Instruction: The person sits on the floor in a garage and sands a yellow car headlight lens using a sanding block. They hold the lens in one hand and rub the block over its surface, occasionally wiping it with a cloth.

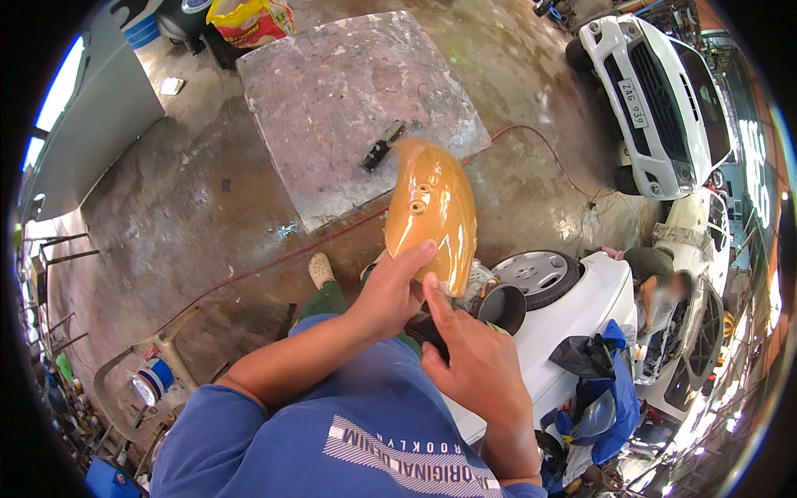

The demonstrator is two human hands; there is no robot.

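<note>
A glossy orange-yellow motorcycle fender (436,207), curved and with two small round holes, is held up in front of me. My left hand (390,290) grips its near end, thumb on top and the other fingers hidden underneath. Beside it, my right hand (475,344) stretches its index finger to the fender's near edge, and the fingertip seems to touch it. The thumb stands apart, while the remaining fingers are partly hidden. A dark item (427,332) shows under my hands; its kind is unclear. Beyond the fender lies a black-handled tool (380,149).
The tool rests on a stained square slab (349,91). A red hose (274,261) crosses the wet floor. At right are a wheel (535,278), a white body panel (581,307), a blue bag (618,407) and a white vehicle (647,108). Another person (656,286) crouches there.
</note>
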